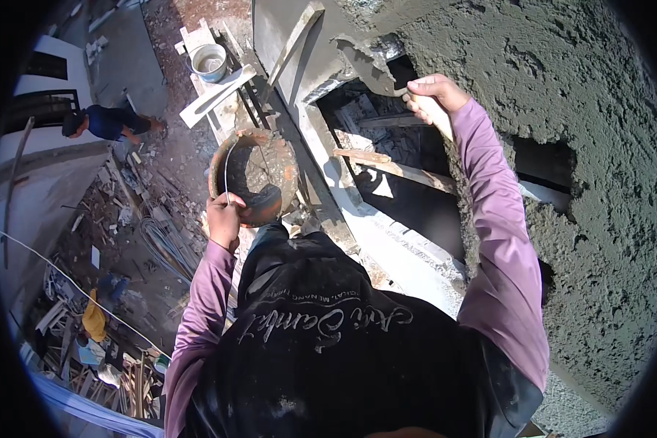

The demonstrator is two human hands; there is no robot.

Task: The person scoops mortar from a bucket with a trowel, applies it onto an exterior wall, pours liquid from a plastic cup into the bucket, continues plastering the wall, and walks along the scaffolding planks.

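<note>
My left hand [225, 220] is closed around the thin wire handle [227, 175] of an orange-red bucket [261, 210]. Wet grey mortar [274, 164] lies inside the bucket. Out to the upper right, my right hand [436, 96] grips a trowel [371, 71]. Its blade is smeared with grey mortar and points left, at the upper edge of a rectangular opening [398, 146] in the wall. Whether the blade touches that edge I cannot tell. Rough grey mortar covers the wall [606, 241] to the right of the opening.
Boards [217, 95] beyond the bucket carry a small pail [209, 63]. Inside the opening runs a wooden strip [409, 175]. Far below on the left, a person in dark clothes [109, 123] is near rubble and coiled cable [164, 244]. A thin line [80, 286] crosses the lower left.
</note>
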